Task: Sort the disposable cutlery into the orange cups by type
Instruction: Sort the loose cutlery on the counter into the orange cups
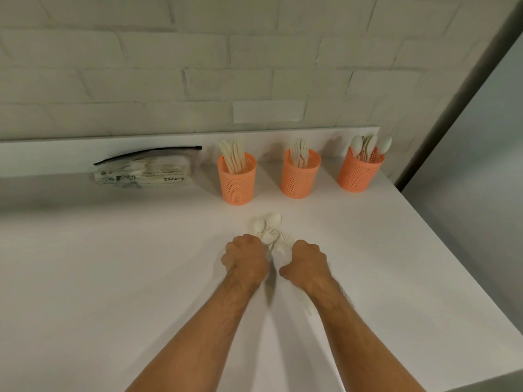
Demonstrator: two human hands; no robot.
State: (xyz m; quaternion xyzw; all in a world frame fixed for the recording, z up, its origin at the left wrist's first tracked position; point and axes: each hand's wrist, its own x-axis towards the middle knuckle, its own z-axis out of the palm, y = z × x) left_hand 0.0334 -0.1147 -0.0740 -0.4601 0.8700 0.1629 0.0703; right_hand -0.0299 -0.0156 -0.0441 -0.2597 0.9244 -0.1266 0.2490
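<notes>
Both fists hide their fingers and the handles of the loose cutlery (pixel 270 232).

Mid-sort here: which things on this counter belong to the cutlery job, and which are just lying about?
Job:
- loose cutlery pile
- knife cup
- fork cup
- spoon cup
- left hand and right hand, both at the pile

Lying about:
- zip bag by the wall, apparently holding more cutlery

Orange perforated cups (pixel 237 182); white cutlery (pixel 268 224)
</notes>
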